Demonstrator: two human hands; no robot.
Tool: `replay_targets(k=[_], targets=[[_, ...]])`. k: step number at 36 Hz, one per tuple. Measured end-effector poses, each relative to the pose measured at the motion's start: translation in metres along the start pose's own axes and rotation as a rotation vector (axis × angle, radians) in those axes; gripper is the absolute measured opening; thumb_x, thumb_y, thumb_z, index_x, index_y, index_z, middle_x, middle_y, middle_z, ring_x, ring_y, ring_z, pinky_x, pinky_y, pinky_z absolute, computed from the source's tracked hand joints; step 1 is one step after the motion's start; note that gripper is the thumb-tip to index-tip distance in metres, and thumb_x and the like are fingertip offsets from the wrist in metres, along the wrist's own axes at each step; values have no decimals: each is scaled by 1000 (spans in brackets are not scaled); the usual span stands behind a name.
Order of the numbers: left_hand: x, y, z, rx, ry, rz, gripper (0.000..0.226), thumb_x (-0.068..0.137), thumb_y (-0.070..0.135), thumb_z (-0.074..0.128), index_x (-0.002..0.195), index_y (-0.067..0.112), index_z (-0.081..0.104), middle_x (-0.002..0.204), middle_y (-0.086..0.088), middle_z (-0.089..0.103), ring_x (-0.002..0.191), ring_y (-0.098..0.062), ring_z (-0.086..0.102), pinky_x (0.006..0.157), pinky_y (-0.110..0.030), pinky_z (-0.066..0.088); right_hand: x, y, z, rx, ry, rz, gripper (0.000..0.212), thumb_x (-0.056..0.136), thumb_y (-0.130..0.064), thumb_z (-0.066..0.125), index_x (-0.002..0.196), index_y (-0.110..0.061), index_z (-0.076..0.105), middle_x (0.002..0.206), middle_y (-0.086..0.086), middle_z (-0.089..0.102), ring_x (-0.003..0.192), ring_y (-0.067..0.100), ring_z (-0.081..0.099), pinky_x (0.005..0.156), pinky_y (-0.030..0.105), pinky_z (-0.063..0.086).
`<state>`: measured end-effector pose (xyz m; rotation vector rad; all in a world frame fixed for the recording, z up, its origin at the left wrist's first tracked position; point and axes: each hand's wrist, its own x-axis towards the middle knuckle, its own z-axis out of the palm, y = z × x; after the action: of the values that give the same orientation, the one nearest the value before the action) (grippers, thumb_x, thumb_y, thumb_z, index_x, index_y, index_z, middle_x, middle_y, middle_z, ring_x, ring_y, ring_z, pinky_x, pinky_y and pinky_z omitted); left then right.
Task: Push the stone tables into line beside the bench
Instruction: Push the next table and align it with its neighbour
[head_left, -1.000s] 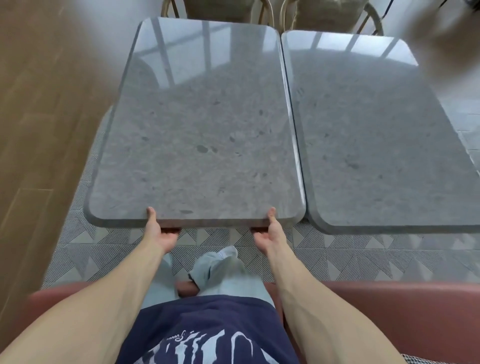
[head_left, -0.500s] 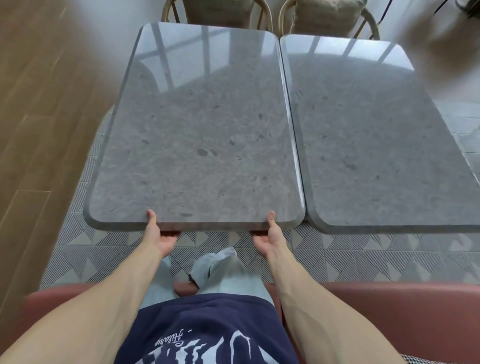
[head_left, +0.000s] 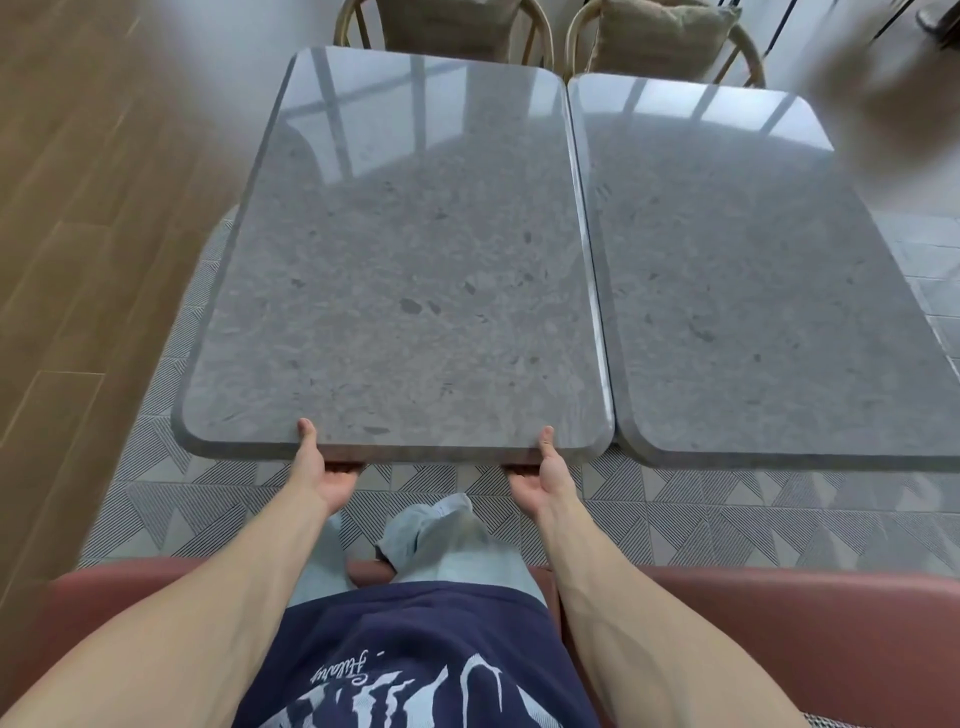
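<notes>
— Stone, grey and glossy: where do the two tables sit?

— Side by side on the patterned rug (head_left: 727, 519). The left table (head_left: 405, 291) lies straight ahead of the person, its long axis running away from them toward the chairs (head_left: 660, 36). The right table (head_left: 737, 291) sits just beside it, long edges almost touching.

— And the grip?

— Both hands clamp the left table's near short edge. The left hand (head_left: 324, 470) and the right hand (head_left: 543, 473) each have a thumb on top and fingers curled underneath, though the fingertips are hidden below the slab.

— Are the near edges level?

— Not quite. The left table's near edge appears slightly farther from the red bench (head_left: 779, 613) than the right table's, and the wide lens may exaggerate this.

— So what does the next move turn on?

— Probably pulling along the long axis, with equal effort from both hands to avoid twisting.
</notes>
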<state>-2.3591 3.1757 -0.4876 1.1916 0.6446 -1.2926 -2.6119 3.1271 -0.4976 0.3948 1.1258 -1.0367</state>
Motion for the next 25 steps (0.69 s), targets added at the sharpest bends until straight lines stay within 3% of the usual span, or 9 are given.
replay_targets(k=[4,17,25], targets=[[0,-2,-2,8,-2,2,60,89,55,61,127,9,53,133,-13,59,125,-28,56,110,-43,43,-2,0,-3,11,-14,2,50,92,-26,65,135,-6,49,131,20,60,124,38,55,110,51,41],[2,-1,-9,-8,-8,-17,58,87,55,64,119,7,53,131,-14,59,122,-29,57,110,-44,43,-7,1,-6,9,-31,-3,53,94,-27,64,139,-6,47,136,18,57,127,36,53,112,49,40],[-2,0,-4,-54,27,-35,69,88,54,64,138,9,50,138,-14,57,126,-30,55,112,-45,41,-6,1,-3,10,7,7,46,92,-29,65,129,-3,54,133,19,60,123,35,56,110,46,41]])
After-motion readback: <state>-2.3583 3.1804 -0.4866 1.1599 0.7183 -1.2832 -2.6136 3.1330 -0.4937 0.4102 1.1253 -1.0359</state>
